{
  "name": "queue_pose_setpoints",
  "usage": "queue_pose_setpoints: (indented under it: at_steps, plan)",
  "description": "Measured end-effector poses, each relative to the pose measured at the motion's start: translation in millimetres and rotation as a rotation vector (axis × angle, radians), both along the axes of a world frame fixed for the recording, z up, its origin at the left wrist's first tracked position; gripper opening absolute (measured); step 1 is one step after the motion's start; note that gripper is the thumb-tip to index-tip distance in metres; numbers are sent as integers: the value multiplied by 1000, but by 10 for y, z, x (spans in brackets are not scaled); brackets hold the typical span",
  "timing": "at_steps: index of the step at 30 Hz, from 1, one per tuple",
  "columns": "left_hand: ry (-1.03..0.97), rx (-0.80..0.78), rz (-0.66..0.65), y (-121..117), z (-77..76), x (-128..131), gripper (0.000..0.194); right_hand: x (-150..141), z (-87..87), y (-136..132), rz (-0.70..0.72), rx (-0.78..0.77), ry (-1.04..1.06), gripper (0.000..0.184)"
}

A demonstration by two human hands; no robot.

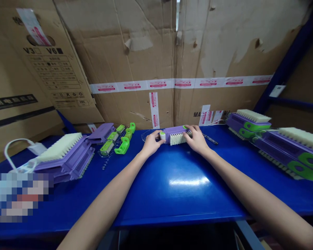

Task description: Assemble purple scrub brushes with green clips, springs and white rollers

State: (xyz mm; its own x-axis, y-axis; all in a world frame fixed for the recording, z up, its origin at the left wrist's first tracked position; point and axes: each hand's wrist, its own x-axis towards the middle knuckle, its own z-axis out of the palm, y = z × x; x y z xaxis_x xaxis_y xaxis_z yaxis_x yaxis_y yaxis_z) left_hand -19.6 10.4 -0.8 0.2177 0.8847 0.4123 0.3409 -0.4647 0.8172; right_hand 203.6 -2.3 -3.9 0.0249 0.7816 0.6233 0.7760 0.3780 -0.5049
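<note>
A purple brush head (175, 131) with cream bristles and green parts lies on the blue table, between both of my hands. My left hand (153, 141) grips its left end, thumb and fingers around a small white and green piece (162, 135). On the other end rests my right hand (197, 139), fingers curled over the purple body and bristles. A slim dark screwdriver-like tool (210, 139) lies just right of my right hand. Behind my left hand is a clear plastic piece (145, 133), partly hidden.
On the left are stacked purple brushes (65, 159), a purple cover (101, 133), green clips (123, 146), green-and-clear parts (108, 146) and small springs (105, 163). More purple brushes (279, 146) stand at right. Cardboard (135, 62) walls the back; a white cable (13, 142) loops at left.
</note>
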Motion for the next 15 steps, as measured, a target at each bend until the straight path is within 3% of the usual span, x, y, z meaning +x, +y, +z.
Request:
queue_pose_setpoints:
  at_steps: [7, 11, 15]
  plan:
    - [-189, -173, -62, 67, -57, -11, 46, 47, 36, 13, 149, -31, 126, 40]
    - [-216, -196, -109, 90, -52, -28, 43, 101, 60, 22, 244, -97, 199, 40]
    - [-216, -196, -142, 78, -26, -47, 46, 156, 67, 34, 250, -126, 243, 42]
